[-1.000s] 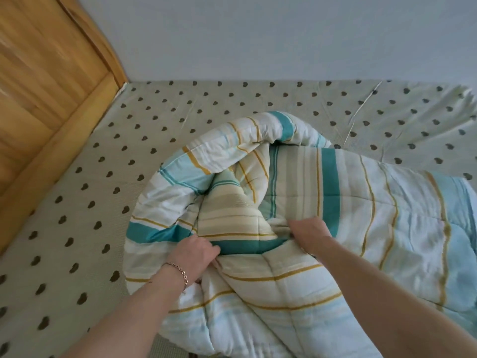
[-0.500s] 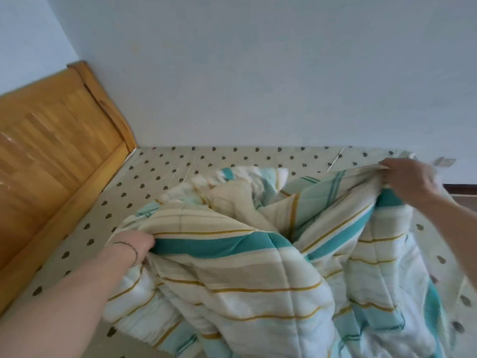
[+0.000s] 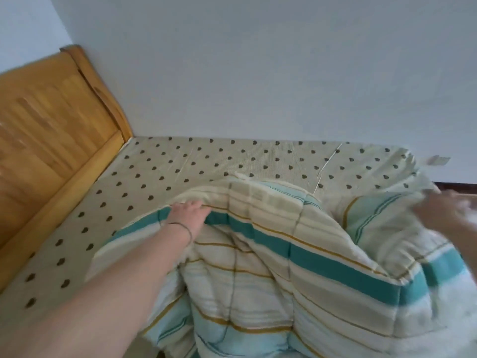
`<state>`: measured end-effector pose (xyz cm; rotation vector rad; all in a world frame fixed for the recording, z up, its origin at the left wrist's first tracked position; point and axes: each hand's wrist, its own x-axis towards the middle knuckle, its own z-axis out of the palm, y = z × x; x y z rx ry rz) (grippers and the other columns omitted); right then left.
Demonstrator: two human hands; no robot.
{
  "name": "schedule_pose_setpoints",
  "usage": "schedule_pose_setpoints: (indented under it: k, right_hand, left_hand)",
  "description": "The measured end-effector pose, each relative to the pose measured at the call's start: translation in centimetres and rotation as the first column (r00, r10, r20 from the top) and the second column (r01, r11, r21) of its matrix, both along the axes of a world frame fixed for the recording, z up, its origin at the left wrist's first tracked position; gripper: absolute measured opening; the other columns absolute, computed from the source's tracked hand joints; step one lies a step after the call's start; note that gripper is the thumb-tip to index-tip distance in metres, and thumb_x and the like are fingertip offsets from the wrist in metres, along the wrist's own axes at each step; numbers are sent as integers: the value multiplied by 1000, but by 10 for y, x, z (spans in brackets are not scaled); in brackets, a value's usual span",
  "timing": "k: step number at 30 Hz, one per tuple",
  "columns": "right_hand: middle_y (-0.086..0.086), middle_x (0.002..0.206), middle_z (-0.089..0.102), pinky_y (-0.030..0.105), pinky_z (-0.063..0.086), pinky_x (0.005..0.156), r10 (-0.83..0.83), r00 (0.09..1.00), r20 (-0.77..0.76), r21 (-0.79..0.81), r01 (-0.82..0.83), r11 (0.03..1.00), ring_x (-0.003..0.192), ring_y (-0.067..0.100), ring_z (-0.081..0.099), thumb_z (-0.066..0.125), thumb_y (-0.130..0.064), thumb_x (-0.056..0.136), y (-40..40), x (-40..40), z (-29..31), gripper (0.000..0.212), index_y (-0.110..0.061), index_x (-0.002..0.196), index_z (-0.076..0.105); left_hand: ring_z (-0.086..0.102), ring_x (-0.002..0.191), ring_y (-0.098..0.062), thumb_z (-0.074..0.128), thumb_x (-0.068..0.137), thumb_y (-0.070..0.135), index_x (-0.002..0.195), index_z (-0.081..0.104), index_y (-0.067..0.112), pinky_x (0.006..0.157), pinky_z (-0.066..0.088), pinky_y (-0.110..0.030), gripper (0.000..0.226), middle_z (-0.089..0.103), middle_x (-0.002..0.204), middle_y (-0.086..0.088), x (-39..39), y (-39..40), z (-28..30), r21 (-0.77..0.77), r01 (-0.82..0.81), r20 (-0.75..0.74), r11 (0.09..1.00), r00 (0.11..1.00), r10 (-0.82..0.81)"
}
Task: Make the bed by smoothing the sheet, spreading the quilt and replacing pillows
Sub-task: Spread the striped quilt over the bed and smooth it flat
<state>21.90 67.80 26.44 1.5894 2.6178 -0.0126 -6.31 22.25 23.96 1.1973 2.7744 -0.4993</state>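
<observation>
The quilt is cream, striped with broad teal bands, pale blue bands, beige bands and thin mustard-yellow lines. The sheet is pale cream-green with fine stripes and scattered small dark hearts. The headboard is honey-orange wood with lighter and darker grain streaks. The wall is plain pale blue-grey. A thin dark bracelet circles the left wrist.

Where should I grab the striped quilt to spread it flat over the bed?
Probably along its top edge. The quilt is bunched in a hump, with a folded edge by the left hand near the teal stripe. Pinch that edge from above, hands wide apart, and pull toward the wooden headboard. The right hand is too blurred to judge.
</observation>
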Motion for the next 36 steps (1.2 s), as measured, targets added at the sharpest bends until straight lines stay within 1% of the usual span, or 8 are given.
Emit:
schedule_pose_setpoints:
  k: [4, 9, 18, 21, 25, 28, 33, 36]
  right_hand:
    - [10, 147, 41, 54, 37, 104, 344, 938, -39, -118, -347, 930, 132, 30, 40, 41, -59, 95, -131, -63, -40, 58, -27, 144, 40]
    - [1, 161, 18, 50, 19, 116, 638, 760, -123, -262, -645, 718, 147, 23, 18, 48, -80, 78, -253, -106, -101, 98, -30, 154, 11]
    - [6, 163, -9, 59, 0, 118, 834, 550, 47, -192, -814, 548, 150, 29, -6, 65, -73, 71, -374, -167, -159, 118, -36, 152, -14]
    - [6, 158, 19, 56, 18, 114, 818, 555, 150, -199, -793, 575, 145, 30, 21, 68, -60, 78, -399, -201, -174, 105, -35, 153, -2]
    - [2, 117, 63, 40, 51, 82, 762, 627, 159, -88, -760, 644, 104, 27, 62, 43, -29, 98, -382, -230, -176, 29, -30, 126, 52]
    - [13, 102, 66, 49, 56, 76, 620, 782, 63, 71, -623, 779, 90, 35, 66, 36, -25, 98, -327, -251, -143, 28, -18, 112, 59]
    - [24, 136, 42, 61, 37, 99, 194, 972, 132, 115, -210, 971, 129, 42, 38, 50, -9, 91, -287, -283, -118, 46, -14, 135, 42]
    - [14, 151, 28, 60, 7, 117, 479, 877, -13, 102, -476, 874, 140, 35, 22, 47, -7, 85, -334, -289, -138, 63, -21, 144, 32]
  left_hand:
    - [37, 131, -25, 50, 87, 5, 144, 31, 30, 105, 36, -45, 66, 34, 146, -4, 34, -5, -48, 30, 16, 134, 999, 991, -20]
    - [30, 137, -25, 63, 82, 14, 149, 13, 34, 110, 33, -45, 86, 19, 152, -2, 48, -64, -90, 6, 9, 247, 1000, 969, -10]
    - [8, 146, -30, 74, 65, 65, 149, -19, 33, 113, 21, -59, 129, -8, 159, -3, 3, -138, -136, -24, -213, 352, 977, 913, 208]
    - [16, 144, -30, 70, 57, 75, 148, -18, 36, 110, 24, -61, 133, 0, 160, -2, -12, -159, -156, -22, -287, 476, 958, 839, 263]
    - [24, 141, -26, 63, 49, 86, 149, -13, 36, 107, 31, -58, 135, 10, 158, 3, -19, -179, -180, 39, -293, 556, 955, 801, 222]
    - [31, 138, -22, 49, 49, 96, 150, -3, 32, 107, 34, -55, 131, 21, 156, 1, -35, -205, -185, 132, -278, 487, 951, 854, 182]
    - [53, 117, -23, 40, 60, 94, 147, 17, 19, 90, 52, -42, 117, 44, 137, -4, -74, -218, -188, 348, -564, 431, 749, 806, 406]
    - [54, 117, -31, 50, 73, 80, 150, 12, 17, 89, 52, -44, 107, 37, 143, -12, -78, -222, -204, 171, -769, 563, 616, 589, 579]
